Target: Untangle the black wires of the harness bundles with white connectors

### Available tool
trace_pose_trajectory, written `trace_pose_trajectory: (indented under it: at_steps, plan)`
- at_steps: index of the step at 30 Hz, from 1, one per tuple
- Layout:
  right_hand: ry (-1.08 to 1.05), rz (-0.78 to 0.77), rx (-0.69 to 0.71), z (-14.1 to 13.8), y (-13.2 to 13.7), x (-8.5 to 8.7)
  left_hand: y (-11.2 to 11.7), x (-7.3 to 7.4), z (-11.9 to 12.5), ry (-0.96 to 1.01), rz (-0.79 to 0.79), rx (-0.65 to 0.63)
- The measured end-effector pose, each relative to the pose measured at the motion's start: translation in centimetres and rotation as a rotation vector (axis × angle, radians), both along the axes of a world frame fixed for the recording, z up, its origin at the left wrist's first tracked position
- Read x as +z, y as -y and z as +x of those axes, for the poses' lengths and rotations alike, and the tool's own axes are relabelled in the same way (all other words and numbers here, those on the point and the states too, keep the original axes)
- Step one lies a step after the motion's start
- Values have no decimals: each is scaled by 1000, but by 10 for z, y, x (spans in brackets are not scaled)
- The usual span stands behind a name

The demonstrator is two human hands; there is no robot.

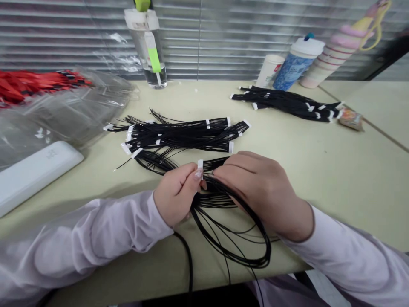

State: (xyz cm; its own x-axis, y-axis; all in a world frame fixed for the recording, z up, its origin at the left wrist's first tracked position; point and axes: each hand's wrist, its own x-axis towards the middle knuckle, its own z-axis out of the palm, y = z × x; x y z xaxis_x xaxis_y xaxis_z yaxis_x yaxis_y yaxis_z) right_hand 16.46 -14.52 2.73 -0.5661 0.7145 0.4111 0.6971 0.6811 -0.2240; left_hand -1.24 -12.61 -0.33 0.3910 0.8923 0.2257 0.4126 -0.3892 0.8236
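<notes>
Over there, a long white box (41,175) lies on the table (348,183); next, the left hand (177,194) pinches a white plug (200,165), its black wires (213,164) running to the right hand (260,187), clamped on them; behind, farther right, a blue cup (296,66) stands.

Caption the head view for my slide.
Left hand pinches a white connector while the right hand holds black wires above a table.

And there's the clear bottle (150,51), upright before the blinds (182,38)! Over right, a white cup (269,70), blue patterned cup (293,68) and pink-striped container (330,55); far left, a white case (41,175).
</notes>
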Motion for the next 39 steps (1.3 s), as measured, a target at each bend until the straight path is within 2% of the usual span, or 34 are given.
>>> trace_pose_trajectory:
  at_steps: [6,10,15,17,19,21,23,25,27,33,39]
  plan:
    - [89,127,34,-3,-2,-1,-1,1,0,-36,-4,-38]
    - [127,94,-8,-3,-3,2,-2,-2,1,8,-54,-6]
    - [112,95,-267,12,1,17,-5,-7,5,215,-318,210]
    - [191,-3,-316,20,4,22,-7,-8,6,266,-377,280]
    - [295,-215,-281,25,7,23,-8,-9,7,278,-388,304]
    - [317,-425,-179,25,7,22,-8,-9,7,273,-391,308]
    - [241,-553,-55,22,6,20,-8,-8,7,265,-384,309]
    - [147,-613,73,17,5,18,-7,-7,7,256,-370,302]
    - [99,-612,126,12,4,17,-7,-6,7,247,-361,284]
    - [115,-488,-11,12,6,19,-7,-4,7,243,-358,271]
    - [144,-489,19,4,8,13,-7,-5,7,246,-346,247]
